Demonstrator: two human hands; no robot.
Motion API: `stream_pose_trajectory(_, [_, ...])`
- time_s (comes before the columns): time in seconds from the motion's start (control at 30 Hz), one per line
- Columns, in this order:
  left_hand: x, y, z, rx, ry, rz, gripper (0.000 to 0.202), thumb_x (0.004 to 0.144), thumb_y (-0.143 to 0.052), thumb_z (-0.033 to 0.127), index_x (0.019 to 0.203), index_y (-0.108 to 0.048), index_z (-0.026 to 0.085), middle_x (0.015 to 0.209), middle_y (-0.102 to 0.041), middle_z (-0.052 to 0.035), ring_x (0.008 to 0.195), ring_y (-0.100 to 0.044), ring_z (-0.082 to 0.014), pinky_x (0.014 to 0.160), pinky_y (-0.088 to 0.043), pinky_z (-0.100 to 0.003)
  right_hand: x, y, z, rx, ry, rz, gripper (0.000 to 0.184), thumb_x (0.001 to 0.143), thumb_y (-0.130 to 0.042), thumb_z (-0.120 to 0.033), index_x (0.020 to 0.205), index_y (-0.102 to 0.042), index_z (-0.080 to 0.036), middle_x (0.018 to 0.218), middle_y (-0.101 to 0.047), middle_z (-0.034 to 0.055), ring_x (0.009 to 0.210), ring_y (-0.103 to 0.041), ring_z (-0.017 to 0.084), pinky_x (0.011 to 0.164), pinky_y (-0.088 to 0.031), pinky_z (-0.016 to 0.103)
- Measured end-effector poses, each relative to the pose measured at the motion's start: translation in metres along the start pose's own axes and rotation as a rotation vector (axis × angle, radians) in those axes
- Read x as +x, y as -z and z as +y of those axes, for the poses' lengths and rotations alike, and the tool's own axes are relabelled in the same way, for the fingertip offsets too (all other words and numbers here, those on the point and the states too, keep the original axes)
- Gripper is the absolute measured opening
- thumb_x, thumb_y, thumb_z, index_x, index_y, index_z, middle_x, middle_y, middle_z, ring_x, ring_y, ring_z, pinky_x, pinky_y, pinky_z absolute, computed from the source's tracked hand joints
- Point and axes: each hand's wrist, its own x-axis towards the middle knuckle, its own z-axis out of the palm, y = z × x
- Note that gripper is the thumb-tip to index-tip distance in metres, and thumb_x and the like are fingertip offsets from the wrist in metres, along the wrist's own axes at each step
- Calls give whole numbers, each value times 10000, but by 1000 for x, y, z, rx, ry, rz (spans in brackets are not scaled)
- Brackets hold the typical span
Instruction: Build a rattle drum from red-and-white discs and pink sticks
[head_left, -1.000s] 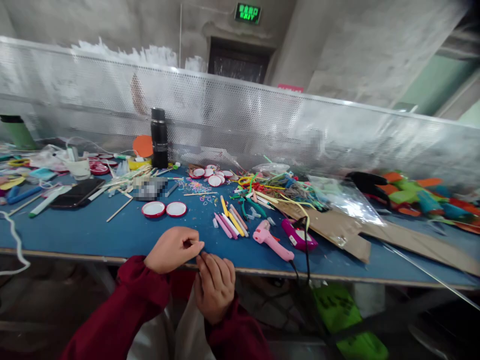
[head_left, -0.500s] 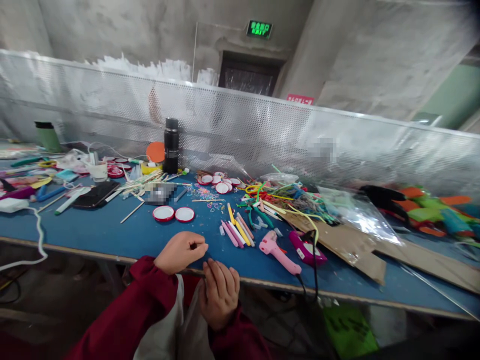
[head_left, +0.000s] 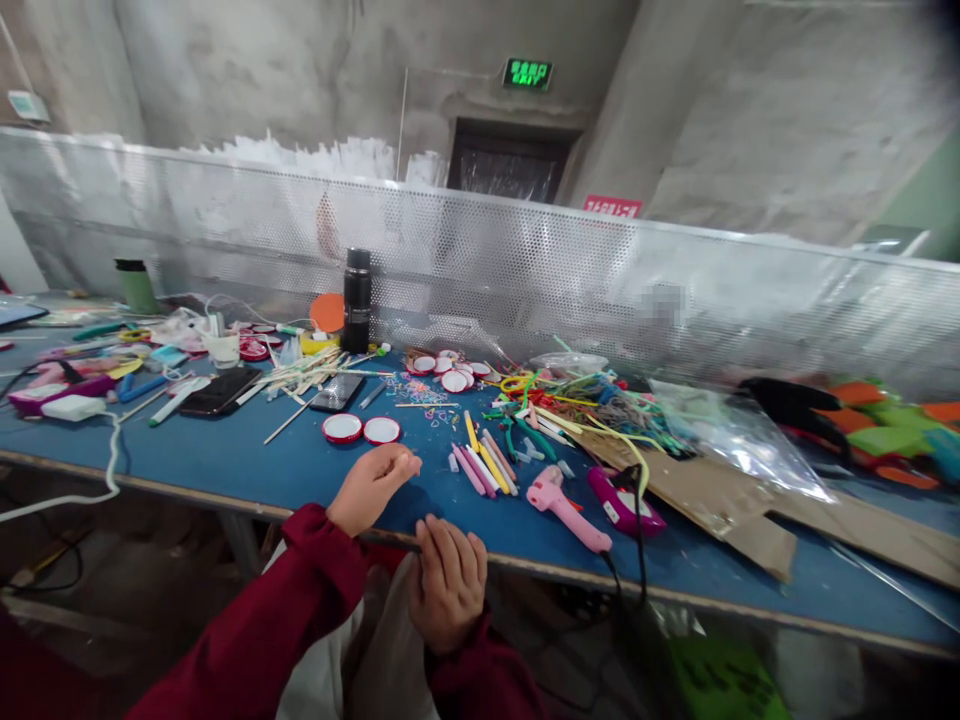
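Observation:
My left hand hovers just over the front of the blue table, its fingers curled and the tips pressed together. Whatever may be inside it is hidden. Close by, my right hand rests at the table edge with its fingers stretched out, palm down, and nothing shows in it. Two red-rimmed round lids lie beyond my left hand. To the right are several glue-stick-like coloured rods and a pink hot glue gun.
A magenta device with a black cable lies beside the glue gun. Behind are a phone, loose wooden sticks, a black bottle, pipe cleaners and cardboard. A perforated metal panel closes the back.
My view has shifted slightly left and up, so the scene sits a little lower and further right. My left hand's fingers have drawn together, closing the gap by the thumb. My right hand stays at the edge.

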Motion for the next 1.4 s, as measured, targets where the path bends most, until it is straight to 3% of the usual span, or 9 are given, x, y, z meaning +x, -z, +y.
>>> stream_pose_trajectory(0.3, [0, -5, 1, 15, 25, -60, 472, 920, -474, 518, 603, -517, 171, 596, -468, 22, 594, -431, -120, 603, -339, -265, 5, 5, 1, -27, 29, -30, 417, 845, -543, -124, 1248, -634, -175, 1128, -728, 84, 1065, -633, 239, 1056, -333, 444])
stream_pose_trajectory(0.37, [1, 1, -1, -196, 51, 124, 426, 916, -494, 507, 653, -537, 175, 586, -439, 31, 570, -395, -110, 568, -323, -256, 5, 4, 1, -29, 31, -28, 431, 842, -540, -120, 1261, -627, -174, 1131, -725, 89, 1066, -634, 241, 1051, -336, 447])
stream_pose_trajectory(0.5, [5, 37, -14, -858, 117, 705, 290, 931, -493, 460, 796, -519, 205, 596, -390, 53, 518, -358, -92, 507, -322, -217, 4, 3, 2, -33, 37, -25, 457, 835, -555, -125, 1285, -610, -181, 1119, -727, 86, 1054, -635, 239, 1045, -343, 446])
stream_pose_trajectory(0.63, [-1, 64, -22, -1023, 138, 833, 202, 927, -527, 389, 836, -524, 209, 623, -437, 47, 522, -395, -81, 511, -368, -195, 4, 1, 2, -42, 41, -14, 453, 833, -568, -129, 1282, -608, -180, 1115, -728, 85, 1051, -630, 239, 1038, -353, 444])
stream_pose_trajectory(0.73, [-10, 47, -12, -872, 140, 729, 213, 891, -598, 395, 831, -565, 194, 618, -447, 40, 536, -386, -87, 494, -332, -209, 5, 2, 1, -42, 33, -29, 438, 841, -561, -130, 1274, -608, -177, 1129, -723, 87, 1064, -623, 241, 1040, -352, 448])
stream_pose_trajectory(0.93, [-20, 12, -2, -80, 70, 320, 443, 922, -475, 503, 619, -378, 195, 610, -325, 38, 579, -306, -105, 553, -268, -258, 14, 18, -7, -3, -10, -126, 387, 871, -563, -207, 1254, -608, -175, 1159, -697, 103, 1100, -602, 261, 1031, -349, 464])
stream_pose_trajectory(1.1, [-24, 19, -7, 26, 88, 176, 442, 906, -457, 524, 626, -347, 201, 617, -270, 42, 580, -265, -105, 545, -220, -261, 60, 40, 2, 81, -95, -203, 308, 939, -528, -279, 1205, -614, -149, 1025, -686, 108, 968, -604, 216, 878, -444, 354])
stream_pose_trajectory(1.27, [-26, 23, -3, 95, 70, 132, 426, 911, -461, 502, 628, -369, 196, 618, -311, 39, 598, -309, -110, 568, -244, -255, 124, 38, 43, -260, -195, -263, 196, 953, -518, -263, 903, -688, -180, 857, -641, 86, 856, -554, 226, 788, -403, 357])
stream_pose_trajectory(1.4, [-26, 26, -1, -29, 45, 167, 403, 933, -439, 479, 652, -416, 192, 631, -363, 34, 622, -346, -117, 598, -289, -251, 135, 29, 65, -420, -225, -409, 169, 919, -563, -233, 822, -691, -180, 821, -645, 91, 843, -539, 240, 731, -363, 357])
